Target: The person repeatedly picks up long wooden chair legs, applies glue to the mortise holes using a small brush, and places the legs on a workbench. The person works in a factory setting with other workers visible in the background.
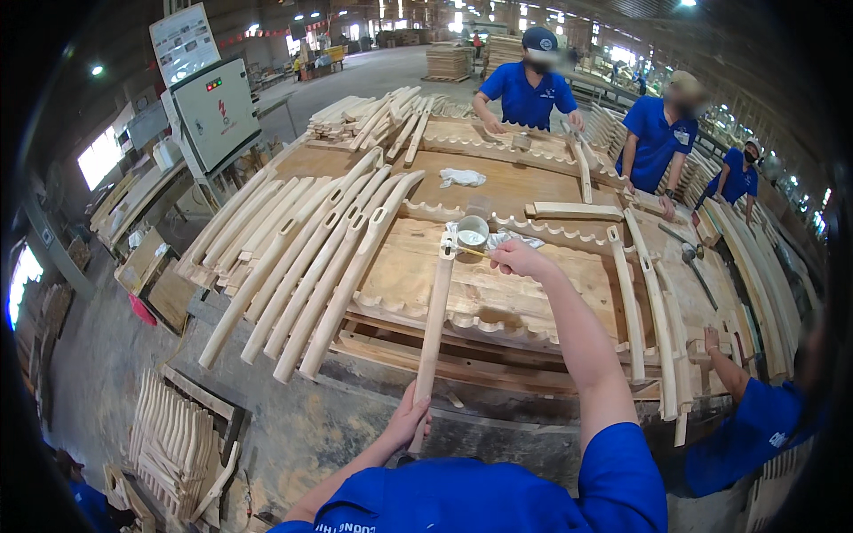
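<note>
My left hand (407,419) is closed round the near end of a long, shaped wooden bar (434,329). The bar's far end, which has slots cut in it, rests by a notched wooden rail (524,228). Pinched in my right hand (520,260) is a thin yellowish stick (475,253), its tip at the slotted end. Whether the stick carries bristles is too small to tell. Just beyond stands a round pot (474,233) with white stuff inside, beside a crumpled white cloth (511,238).
Several similar bars (329,240) lie side by side on the left of the workbench (355,164). More bars (627,302) lie to the right, near a mallet-like tool (693,259). Co-workers in blue shirts (529,93) stand at the far and right sides. A bar stack (173,444) sits on the floor.
</note>
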`<state>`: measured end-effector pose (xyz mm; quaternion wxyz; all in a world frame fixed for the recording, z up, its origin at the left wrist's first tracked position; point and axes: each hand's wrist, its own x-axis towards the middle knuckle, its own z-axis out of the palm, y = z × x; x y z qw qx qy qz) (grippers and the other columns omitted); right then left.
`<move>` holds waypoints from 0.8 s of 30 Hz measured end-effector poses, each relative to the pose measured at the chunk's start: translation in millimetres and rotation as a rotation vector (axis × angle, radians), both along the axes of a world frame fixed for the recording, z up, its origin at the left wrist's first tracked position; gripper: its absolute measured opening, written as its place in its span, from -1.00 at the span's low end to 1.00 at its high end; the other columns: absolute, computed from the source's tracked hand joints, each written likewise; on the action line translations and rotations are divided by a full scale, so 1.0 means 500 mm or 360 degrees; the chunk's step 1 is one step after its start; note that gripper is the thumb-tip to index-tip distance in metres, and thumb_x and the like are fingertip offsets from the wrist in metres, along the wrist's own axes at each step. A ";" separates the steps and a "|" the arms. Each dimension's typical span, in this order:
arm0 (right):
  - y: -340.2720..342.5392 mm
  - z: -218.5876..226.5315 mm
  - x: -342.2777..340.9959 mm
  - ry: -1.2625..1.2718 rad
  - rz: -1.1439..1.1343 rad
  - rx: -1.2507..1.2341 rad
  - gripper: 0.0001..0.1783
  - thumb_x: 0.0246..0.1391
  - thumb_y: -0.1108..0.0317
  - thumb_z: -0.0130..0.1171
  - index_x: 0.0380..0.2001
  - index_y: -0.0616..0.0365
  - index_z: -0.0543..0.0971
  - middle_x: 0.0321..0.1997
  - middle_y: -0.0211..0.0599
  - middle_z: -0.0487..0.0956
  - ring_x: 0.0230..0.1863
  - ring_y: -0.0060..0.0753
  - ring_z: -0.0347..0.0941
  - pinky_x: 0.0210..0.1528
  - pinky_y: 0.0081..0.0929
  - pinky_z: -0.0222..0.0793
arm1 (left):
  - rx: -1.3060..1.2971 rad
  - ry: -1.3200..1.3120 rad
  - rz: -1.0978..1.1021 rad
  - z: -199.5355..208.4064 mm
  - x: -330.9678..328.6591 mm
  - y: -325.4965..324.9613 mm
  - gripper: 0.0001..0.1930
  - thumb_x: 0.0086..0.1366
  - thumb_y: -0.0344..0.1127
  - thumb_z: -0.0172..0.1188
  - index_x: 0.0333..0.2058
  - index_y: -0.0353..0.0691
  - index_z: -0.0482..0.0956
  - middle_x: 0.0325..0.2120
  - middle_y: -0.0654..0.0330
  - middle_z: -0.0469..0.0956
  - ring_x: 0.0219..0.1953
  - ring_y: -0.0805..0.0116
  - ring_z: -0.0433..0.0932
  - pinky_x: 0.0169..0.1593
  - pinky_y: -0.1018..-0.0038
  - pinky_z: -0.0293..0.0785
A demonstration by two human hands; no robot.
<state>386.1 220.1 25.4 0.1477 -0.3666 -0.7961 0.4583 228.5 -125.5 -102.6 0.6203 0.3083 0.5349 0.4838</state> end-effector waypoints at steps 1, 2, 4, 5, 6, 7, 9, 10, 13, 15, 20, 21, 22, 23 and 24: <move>0.002 -0.005 -0.001 0.0003 -0.0008 0.0065 -0.63 0.08 0.14 0.04 -0.56 0.25 0.55 -0.76 -0.42 0.39 -0.65 -0.59 0.28 -0.56 -0.52 0.18 | -0.0019 -0.0051 0.0003 0.006 0.000 -0.001 -0.50 0.38 -0.15 -0.15 0.22 0.06 -0.08 -0.55 0.21 0.34 -0.64 0.44 0.36 -0.57 0.51 0.38; 0.004 -0.009 0.000 -0.0007 -0.0072 0.0165 -0.63 0.07 0.13 0.05 -0.55 0.26 0.55 -0.76 -0.39 0.40 -0.64 -0.55 0.31 -0.53 -0.49 0.21 | -0.0014 -0.0050 -0.0013 0.011 0.000 -0.001 -0.50 0.38 -0.14 -0.15 0.22 0.06 -0.08 -0.55 0.21 0.34 -0.64 0.44 0.36 -0.57 0.51 0.38; 0.001 -0.007 -0.007 -0.0030 -0.0180 0.0359 -0.63 0.05 0.12 0.07 -0.54 0.26 0.56 -0.74 -0.33 0.43 -0.61 -0.47 0.37 -0.48 -0.43 0.26 | -0.0012 -0.0052 -0.0026 0.017 -0.001 -0.004 -0.50 0.37 -0.11 -0.16 0.22 0.08 -0.07 -0.55 0.21 0.33 -0.65 0.44 0.36 -0.57 0.51 0.37; -0.006 -0.001 -0.017 -0.0090 -0.0234 0.0421 -0.64 0.04 0.11 0.09 -0.53 0.24 0.56 -0.70 -0.30 0.46 -0.58 -0.42 0.40 -0.46 -0.40 0.28 | -0.0014 -0.0048 -0.0015 0.016 -0.002 -0.007 -0.51 0.37 -0.11 -0.16 0.21 0.07 -0.07 -0.55 0.21 0.33 -0.65 0.44 0.36 -0.57 0.51 0.37; -0.012 0.005 -0.026 -0.0149 -0.0290 0.0483 -0.65 0.04 0.10 0.10 -0.51 0.22 0.56 -0.67 -0.28 0.48 -0.55 -0.37 0.43 -0.44 -0.38 0.30 | -0.0016 -0.0044 -0.0004 0.016 -0.004 -0.009 -0.51 0.37 -0.11 -0.15 0.21 0.07 -0.06 -0.55 0.21 0.34 -0.64 0.44 0.36 -0.57 0.51 0.37; -0.015 0.006 -0.026 -0.0213 -0.0359 0.0552 -0.65 0.03 0.09 0.11 -0.49 0.20 0.56 -0.63 -0.25 0.51 -0.52 -0.32 0.46 -0.41 -0.35 0.32 | -0.0011 -0.0043 -0.0008 0.015 -0.003 -0.009 -0.51 0.37 -0.10 -0.15 0.20 0.06 -0.05 -0.55 0.21 0.34 -0.64 0.44 0.36 -0.57 0.52 0.37; -0.022 0.004 -0.029 -0.0227 -0.0429 0.0774 -0.67 0.02 0.09 0.13 -0.47 0.17 0.55 -0.55 -0.24 0.54 -0.46 -0.25 0.47 -0.38 -0.31 0.33 | -0.0002 -0.0059 -0.0020 0.012 -0.003 -0.009 -0.53 0.37 -0.10 -0.16 0.19 0.05 -0.04 -0.55 0.22 0.34 -0.64 0.44 0.36 -0.57 0.52 0.36; -0.024 0.005 -0.030 -0.0231 -0.0464 0.0887 -0.68 0.01 0.09 0.15 -0.46 0.15 0.54 -0.51 -0.23 0.55 -0.43 -0.22 0.48 -0.37 -0.29 0.34 | 0.0004 -0.0063 -0.0025 0.013 -0.003 -0.008 -0.53 0.37 -0.10 -0.16 0.19 0.05 -0.03 -0.55 0.22 0.34 -0.64 0.45 0.36 -0.57 0.52 0.36; -0.033 0.000 -0.033 -0.0138 -0.0504 0.0890 -0.72 -0.01 0.13 0.18 -0.46 0.15 0.52 -0.45 -0.19 0.56 -0.37 -0.15 0.48 -0.35 -0.25 0.34 | 0.0002 -0.0065 -0.0026 0.016 -0.003 -0.007 -0.55 0.37 -0.10 -0.16 0.18 0.04 -0.02 -0.55 0.23 0.34 -0.64 0.45 0.37 -0.58 0.52 0.36; -0.039 -0.006 -0.040 -0.0030 -0.0536 0.0977 -0.75 -0.03 0.17 0.19 -0.47 0.14 0.52 -0.47 -0.18 0.55 -0.38 -0.14 0.48 -0.34 -0.24 0.34 | 0.0000 -0.0070 -0.0023 0.019 -0.002 -0.007 -0.55 0.37 -0.10 -0.17 0.18 0.04 -0.02 -0.55 0.22 0.34 -0.65 0.44 0.37 -0.58 0.52 0.36; -0.032 -0.020 -0.042 0.0119 -0.0590 0.1155 -0.77 -0.08 0.20 0.23 -0.50 0.13 0.51 -0.52 -0.19 0.54 -0.39 -0.14 0.47 -0.33 -0.23 0.32 | 0.0021 -0.0071 -0.0026 0.022 0.000 -0.005 -0.56 0.38 -0.09 -0.17 0.17 0.04 -0.01 -0.55 0.22 0.34 -0.65 0.44 0.37 -0.59 0.51 0.36; -0.031 -0.021 -0.044 0.0130 -0.0597 0.1177 -0.77 -0.09 0.20 0.24 -0.50 0.13 0.51 -0.54 -0.20 0.54 -0.39 -0.14 0.47 -0.32 -0.22 0.30 | 0.0020 -0.0074 -0.0023 0.021 0.000 -0.005 -0.56 0.38 -0.09 -0.17 0.16 0.04 -0.01 -0.55 0.22 0.34 -0.65 0.44 0.37 -0.59 0.51 0.36; -0.032 -0.023 -0.047 0.0141 -0.0600 0.1196 -0.77 -0.10 0.20 0.25 -0.51 0.12 0.51 -0.55 -0.21 0.54 -0.40 -0.15 0.46 -0.31 -0.22 0.29 | 0.0016 -0.0079 -0.0016 0.019 0.001 -0.006 -0.56 0.38 -0.09 -0.17 0.16 0.04 0.00 -0.55 0.22 0.34 -0.65 0.44 0.37 -0.59 0.50 0.36; -0.034 -0.025 -0.050 0.0137 -0.0613 0.1223 -0.78 -0.10 0.20 0.25 -0.52 0.12 0.51 -0.55 -0.23 0.53 -0.39 -0.15 0.45 -0.29 -0.22 0.26 | 0.0006 -0.0092 0.0004 0.016 0.002 -0.007 -0.54 0.37 -0.10 -0.16 0.18 0.03 -0.02 -0.57 0.21 0.33 -0.66 0.45 0.36 -0.59 0.51 0.36; -0.036 -0.027 -0.053 0.0134 -0.0626 0.1251 -0.78 -0.11 0.21 0.26 -0.53 0.11 0.50 -0.54 -0.25 0.53 -0.39 -0.16 0.44 -0.27 -0.22 0.24 | -0.0004 -0.0105 0.0024 0.014 0.002 -0.007 -0.52 0.37 -0.11 -0.15 0.20 0.03 -0.03 -0.58 0.21 0.33 -0.68 0.45 0.35 -0.60 0.52 0.35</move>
